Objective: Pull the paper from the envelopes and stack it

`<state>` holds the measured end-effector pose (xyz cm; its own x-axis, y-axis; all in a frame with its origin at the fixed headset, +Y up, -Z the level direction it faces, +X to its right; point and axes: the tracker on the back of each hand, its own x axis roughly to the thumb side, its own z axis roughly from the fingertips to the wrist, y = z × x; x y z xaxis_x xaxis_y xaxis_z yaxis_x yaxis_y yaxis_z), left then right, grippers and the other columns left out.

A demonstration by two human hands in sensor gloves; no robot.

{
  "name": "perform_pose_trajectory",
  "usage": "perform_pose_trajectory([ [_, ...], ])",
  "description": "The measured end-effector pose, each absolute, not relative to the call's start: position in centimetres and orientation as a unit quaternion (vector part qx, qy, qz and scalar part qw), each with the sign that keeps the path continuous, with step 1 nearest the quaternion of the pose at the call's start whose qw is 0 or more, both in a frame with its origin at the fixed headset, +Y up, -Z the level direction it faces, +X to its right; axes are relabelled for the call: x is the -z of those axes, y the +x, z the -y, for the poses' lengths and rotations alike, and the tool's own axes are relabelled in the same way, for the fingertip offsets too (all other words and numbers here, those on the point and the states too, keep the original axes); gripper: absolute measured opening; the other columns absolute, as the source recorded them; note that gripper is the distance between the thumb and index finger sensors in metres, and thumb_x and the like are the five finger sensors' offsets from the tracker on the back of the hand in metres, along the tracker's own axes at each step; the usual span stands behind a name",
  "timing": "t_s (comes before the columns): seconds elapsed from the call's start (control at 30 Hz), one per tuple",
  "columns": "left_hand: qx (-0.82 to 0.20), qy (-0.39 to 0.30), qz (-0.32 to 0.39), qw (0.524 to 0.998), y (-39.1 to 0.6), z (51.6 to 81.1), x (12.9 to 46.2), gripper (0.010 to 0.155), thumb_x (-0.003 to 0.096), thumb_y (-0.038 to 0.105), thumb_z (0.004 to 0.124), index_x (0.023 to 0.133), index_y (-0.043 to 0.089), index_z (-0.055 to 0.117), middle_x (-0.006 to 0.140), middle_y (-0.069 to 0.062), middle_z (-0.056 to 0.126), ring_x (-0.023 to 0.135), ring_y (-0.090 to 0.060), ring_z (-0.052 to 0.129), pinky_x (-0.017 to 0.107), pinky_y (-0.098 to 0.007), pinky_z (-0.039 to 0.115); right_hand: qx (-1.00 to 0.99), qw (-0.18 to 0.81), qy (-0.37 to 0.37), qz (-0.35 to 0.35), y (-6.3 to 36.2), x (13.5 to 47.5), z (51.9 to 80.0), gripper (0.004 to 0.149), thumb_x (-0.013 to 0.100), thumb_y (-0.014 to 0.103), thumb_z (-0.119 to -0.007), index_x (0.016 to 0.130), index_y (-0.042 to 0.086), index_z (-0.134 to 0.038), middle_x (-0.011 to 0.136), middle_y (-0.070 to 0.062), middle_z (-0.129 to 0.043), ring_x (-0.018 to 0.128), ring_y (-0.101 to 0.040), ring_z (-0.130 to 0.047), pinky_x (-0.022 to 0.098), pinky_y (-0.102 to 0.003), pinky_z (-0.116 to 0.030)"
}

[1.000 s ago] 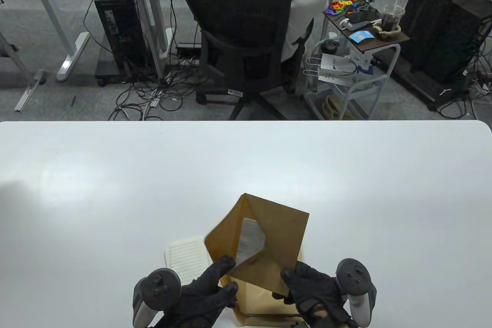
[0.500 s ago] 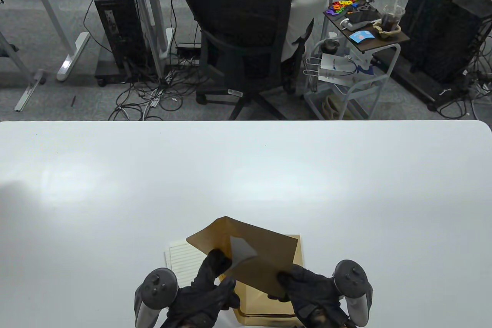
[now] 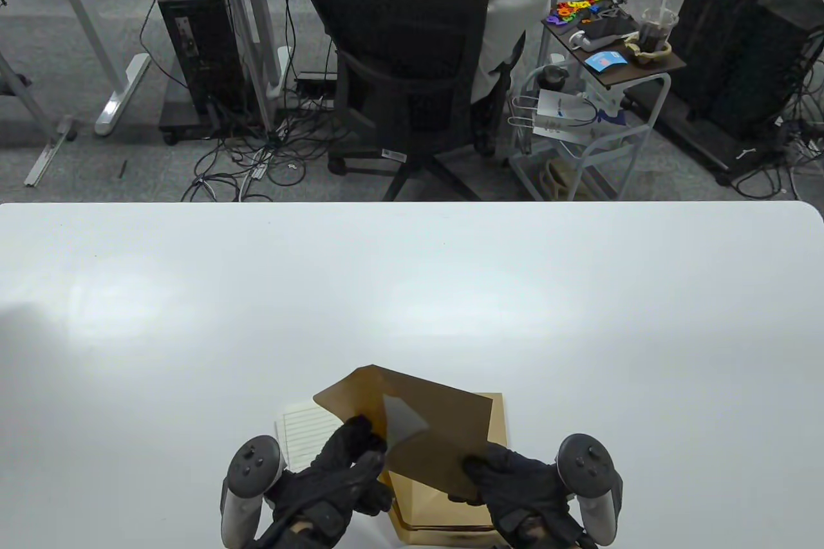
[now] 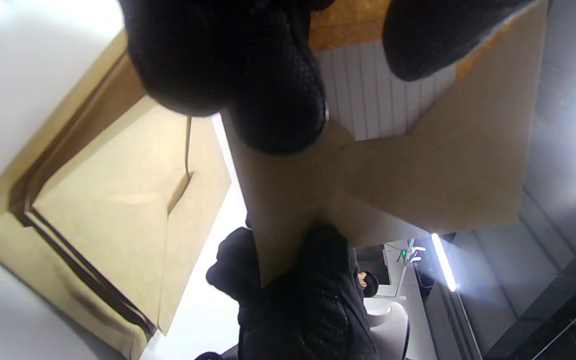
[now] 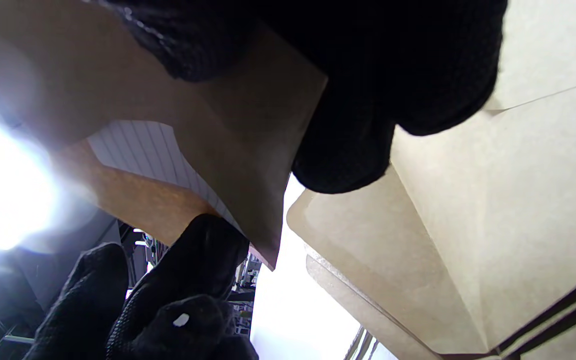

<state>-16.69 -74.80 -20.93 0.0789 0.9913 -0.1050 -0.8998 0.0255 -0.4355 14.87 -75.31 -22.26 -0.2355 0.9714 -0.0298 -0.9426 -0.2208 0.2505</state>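
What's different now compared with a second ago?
The held envelope has tipped down flatter and come nearer the person, with less of its lined paper showing. Both the left hand and right hand still grip it. The envelope stack and loose sheet haven't moved.

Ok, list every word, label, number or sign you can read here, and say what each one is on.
No text here can be read.
Lined sheet on the table: ruled lines only, no writing legible.
Paper inside the held envelope: ruled lines only.
White bag on the background cart: marks too small to read.
Blue card on the cart's top: too small to read.
Envelope stack: blank.
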Motion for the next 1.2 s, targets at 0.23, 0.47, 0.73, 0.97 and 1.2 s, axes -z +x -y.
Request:
perform_pose_trajectory([
  [0.23,-0.679,-0.272,0.119,0.671,-15.7,75.7,21.0,0.076,0.0594,0.046,0.076,0.113,0.007,0.039,0.102,-0.011,0.069,0.054,-0.017,0.106,0.047,-0.043,0.09,-0.792,0.595,0.087,-0.111,14.1,22.1,75.3,0.045,0.039,0.033,-0.082,0.082,0.019,-0.086,0.066,-0.009,-0.106,0.048,-0.028,-0.109,0.038,-0.047,-0.089],
  [0.47,-0.599,-0.119,0.141,0.779,-16.7,73.3,20.3,0.069,0.0605,0.049,0.074,0.111,0.008,0.05,0.097,-0.01,0.077,0.049,-0.017,0.108,0.044,-0.043,0.091,-0.773,0.621,0.063,-0.113,14.7,22.3,75.4,0.044,0.04,0.034,-0.081,0.081,0.02,-0.086,0.065,-0.007,-0.106,0.047,-0.027,-0.11,0.038,-0.045,-0.09],
  [0.73,-0.555,-0.102,0.151,0.811,-15.9,72.7,19.4,0.081,0.0603,0.05,0.073,0.113,0.004,0.033,0.111,-0.023,0.048,0.064,-0.023,0.105,0.051,-0.047,0.088,-0.739,0.655,0.078,-0.134,14.6,22.4,75.8,0.043,0.039,0.033,-0.079,0.08,0.021,-0.087,0.065,-0.007,-0.106,0.048,-0.027,-0.11,0.039,-0.046,-0.089],
  [0.97,-0.584,-0.125,0.159,0.786,-15.9,73.5,19.9,0.082,0.0597,0.051,0.073,0.114,0.006,0.032,0.111,-0.019,0.052,0.062,-0.02,0.105,0.051,-0.045,0.088,-0.728,0.663,0.074,-0.155,14.6,22.6,75.9,0.042,0.039,0.033,-0.079,0.079,0.021,-0.088,0.064,-0.006,-0.106,0.048,-0.026,-0.11,0.039,-0.046,-0.089],
  [1.2,-0.643,-0.169,0.123,0.737,-16.8,74.5,20.8,0.08,0.0591,0.049,0.076,0.113,0.005,0.035,0.108,-0.016,0.059,0.058,-0.018,0.106,0.049,-0.043,0.09,-0.729,0.662,0.074,-0.159,14.5,22.6,76.0,0.043,0.039,0.033,-0.079,0.079,0.02,-0.088,0.064,-0.007,-0.106,0.047,-0.026,-0.11,0.039,-0.046,-0.089],
])
